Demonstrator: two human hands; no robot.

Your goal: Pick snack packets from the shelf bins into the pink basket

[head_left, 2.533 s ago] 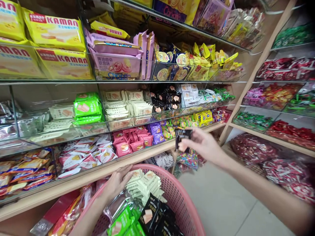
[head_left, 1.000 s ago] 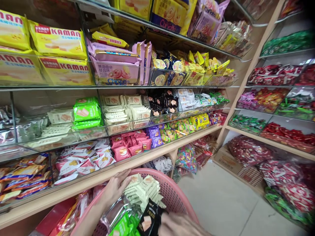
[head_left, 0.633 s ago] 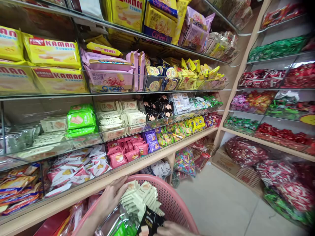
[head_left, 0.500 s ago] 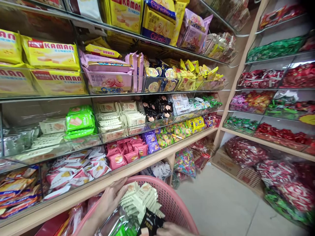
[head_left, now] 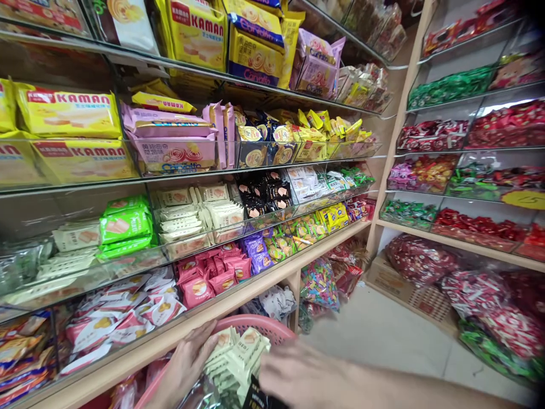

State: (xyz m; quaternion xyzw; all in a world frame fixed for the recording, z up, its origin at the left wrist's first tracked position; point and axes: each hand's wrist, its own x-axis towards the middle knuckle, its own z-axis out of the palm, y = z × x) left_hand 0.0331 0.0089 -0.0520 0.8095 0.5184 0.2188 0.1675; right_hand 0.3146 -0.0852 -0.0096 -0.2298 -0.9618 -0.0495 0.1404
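The left hand [head_left: 184, 359] is grasping the pink basket [head_left: 255, 321], probably steadying it, while the right hand [head_left: 294, 372], grip unclear, is moving beside cream packets [head_left: 243, 357].

- One round, pink, perforated plastic basket [head_left: 251, 322]
- One bare left hand [head_left: 187, 359], one bare right hand [head_left: 298, 372]
- Cream flat wrapped packets [head_left: 246, 355] in the basket, overlapping, uncountable from here
- One oval yellow sign [head_left: 525, 199]
- One brown cardboard box [head_left: 394, 283]
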